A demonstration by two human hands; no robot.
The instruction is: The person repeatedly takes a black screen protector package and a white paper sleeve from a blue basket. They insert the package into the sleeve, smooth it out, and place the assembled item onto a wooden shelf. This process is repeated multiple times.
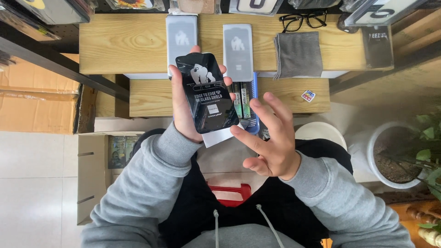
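Note:
My left hand (182,108) holds up a flat black packet (207,94) with a white animal figure printed on it; a white card (219,136) sticks out from under its lower end. My right hand (271,138) hovers just right of the packet, fingers spread, its fingertips near the packet's lower right corner and holding nothing. Behind the packet, on a lower wooden shelf (294,94), lie several small packs (242,98) in a blue tray. Both arms wear grey sleeves.
On the upper wooden table (124,43) lie two grey-white flat packets (181,34) (238,46), a folded grey cloth (298,54) and black glasses (303,19). An open cardboard box (94,174) stands on the floor at left, a white plant pot (390,154) at right, a red stool (232,192) below.

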